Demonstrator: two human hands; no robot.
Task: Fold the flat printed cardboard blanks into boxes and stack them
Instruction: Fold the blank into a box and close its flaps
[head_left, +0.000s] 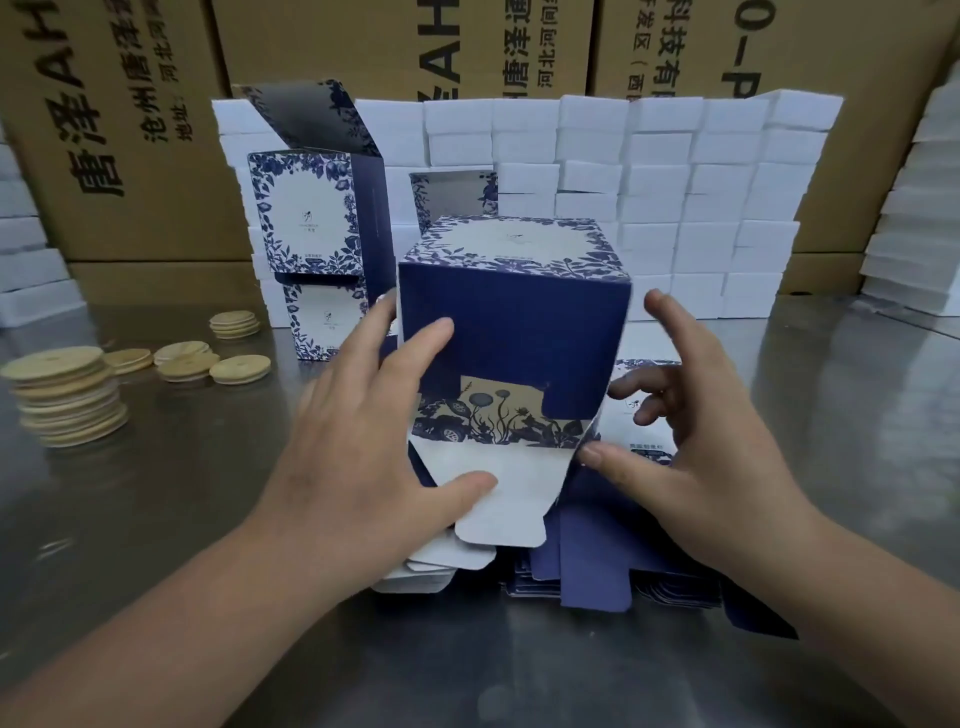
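Observation:
A dark blue box with a white floral panel (514, 322) is half folded and lies on its side over the pile of flat blanks (587, 566). Its white flap (514, 499) points toward me. My left hand (374, 441) grips the box's left side, fingers on the blue face and thumb on the white flap. My right hand (691, 436) hovers at the box's right edge with spread fingers, thumb tip touching the flap's corner. Two finished boxes (317, 249) stand stacked at the back left, the top one with its lid open.
Round wooden discs (67, 400) lie in piles at the left on the steel table (841, 415). A wall of small white boxes (670, 197) runs along the back, with large brown cartons (130, 130) behind it. More white boxes stand at both far sides.

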